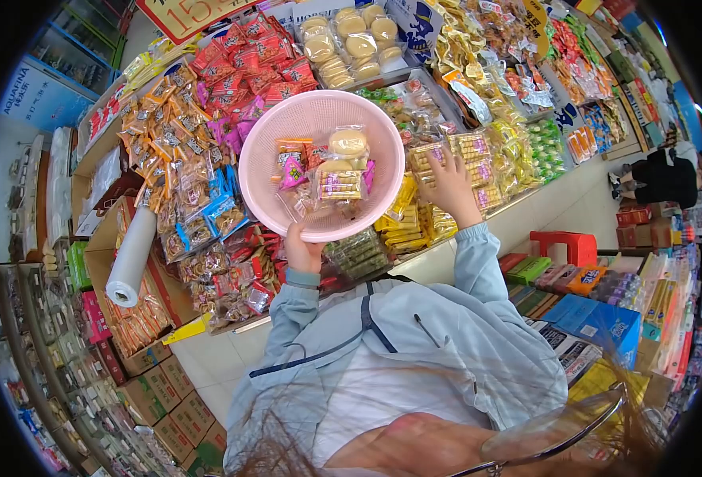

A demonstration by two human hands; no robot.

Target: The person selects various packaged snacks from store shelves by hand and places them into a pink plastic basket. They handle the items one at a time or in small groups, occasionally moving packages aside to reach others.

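My left hand [304, 251] is closed on the near rim of a pink plastic basket [259, 171], holding it over the snack display. Inside the basket lie a pack of stick-shaped biscuits [340, 185], a round pastry in clear wrap [348, 143], and small orange, red and pink packets. To the right of the basket, my right hand [451, 189] reaches out with its fingers apart. Its fingertips are right at packs of stick-shaped biscuits [470, 146] on the display. Yellow packets [398, 230] lie just below that hand, to its left.
Red packets [259, 60], orange packets [160, 119] and round pastries [359, 44] fill the display. A roll of clear bags [132, 258] stands at the left. Toward the right are a red stool [565, 246], a blue box [597, 326] and another person [665, 177].
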